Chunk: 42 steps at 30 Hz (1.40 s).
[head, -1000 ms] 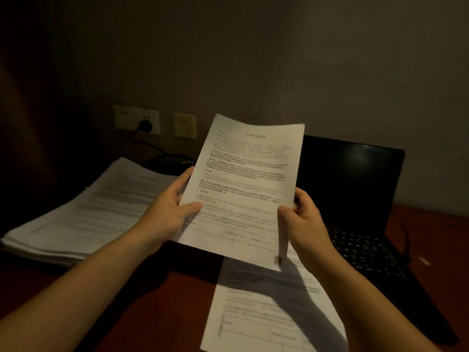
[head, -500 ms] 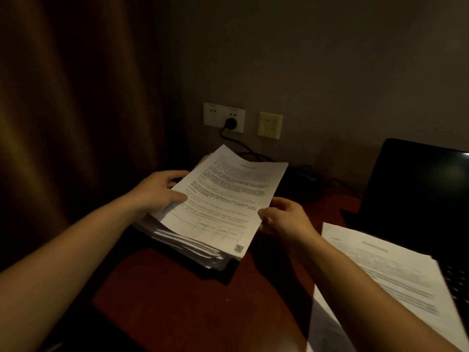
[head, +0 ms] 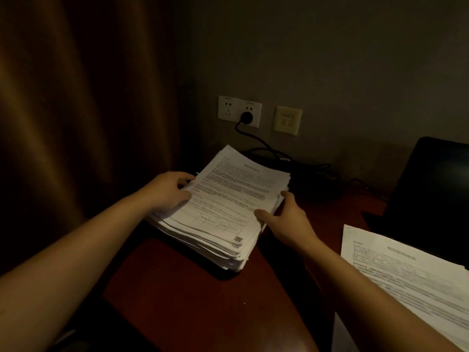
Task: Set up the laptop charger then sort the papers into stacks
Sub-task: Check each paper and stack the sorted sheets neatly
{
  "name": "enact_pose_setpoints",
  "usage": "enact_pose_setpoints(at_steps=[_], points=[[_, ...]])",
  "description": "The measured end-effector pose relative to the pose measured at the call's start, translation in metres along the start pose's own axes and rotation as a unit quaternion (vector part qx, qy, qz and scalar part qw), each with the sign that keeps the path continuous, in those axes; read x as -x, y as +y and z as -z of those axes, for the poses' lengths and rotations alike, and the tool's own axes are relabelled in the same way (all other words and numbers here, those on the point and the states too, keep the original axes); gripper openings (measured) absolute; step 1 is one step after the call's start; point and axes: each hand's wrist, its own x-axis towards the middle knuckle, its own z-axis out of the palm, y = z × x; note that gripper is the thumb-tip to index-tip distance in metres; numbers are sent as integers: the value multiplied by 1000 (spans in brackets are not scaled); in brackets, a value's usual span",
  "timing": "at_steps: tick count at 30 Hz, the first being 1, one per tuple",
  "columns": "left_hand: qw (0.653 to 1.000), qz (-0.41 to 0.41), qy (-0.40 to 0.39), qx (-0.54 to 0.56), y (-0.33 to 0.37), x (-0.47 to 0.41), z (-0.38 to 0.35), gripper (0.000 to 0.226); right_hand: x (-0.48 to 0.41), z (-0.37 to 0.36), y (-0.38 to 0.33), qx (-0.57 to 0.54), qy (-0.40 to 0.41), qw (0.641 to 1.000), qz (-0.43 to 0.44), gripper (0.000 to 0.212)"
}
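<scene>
Both forearms are bare as far as the frame shows, with no clothing over them. The left hand and the right hand are bare as well. The dim light hides finer detail on the fingers and nails.

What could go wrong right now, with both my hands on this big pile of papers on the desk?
1. The paper stack is ragged, with sheets fanned out at its near corner. The left hand and right hand hold only its side edges, so a push could slide top sheets off.
2. The stack's far end sits close to the charger cable. Shoving it back might snag the cable or tug the wall plug.
</scene>
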Motion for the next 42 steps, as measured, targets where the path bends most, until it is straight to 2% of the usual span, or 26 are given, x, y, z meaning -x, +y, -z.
enact_pose_setpoints(at_steps=[4,8,12,16,20,22,26,30,32,34,35,39,42], points=[[991,-21,35,-131,8,7,-4,55,2,3,-1,86,22,996,22,75],[969,-110,75,-208,37,26,-17,56,14,17,2,163,37,985,47,51],[957,-210,88,-182,93,53,-49,58,35,45,21,193,61,978,53,38],[957,-266,37,-111,141,82,-96,50,64,81,54,193,94,976,33,23],[967,-232,-106,-27,176,104,-151,57,107,126,99,191,117,974,-10,17],[965,-202,-162,52,188,109,-174,63,133,145,122,199,134,970,-26,18],[954,-101,-144,242,215,106,-201,61,178,167,163,220,154,963,-34,35],[916,12,-178,358,236,97,-212,69,200,180,179,219,147,964,-48,51],[898,52,-180,397,243,96,-213,57,204,185,183,211,153,964,-56,56],[896,60,-178,402,248,97,-211,19,205,188,186,202,157,965,-63,58],[901,56,-187,387,249,98,-211,13,204,190,187,197,157,965,-66,58],[939,-15,-204,276,246,100,-211,19,201,193,194,152,164,973,-62,61],[937,-37,-178,299,248,104,-210,19,198,201,190,17,209,977,-48,57]])
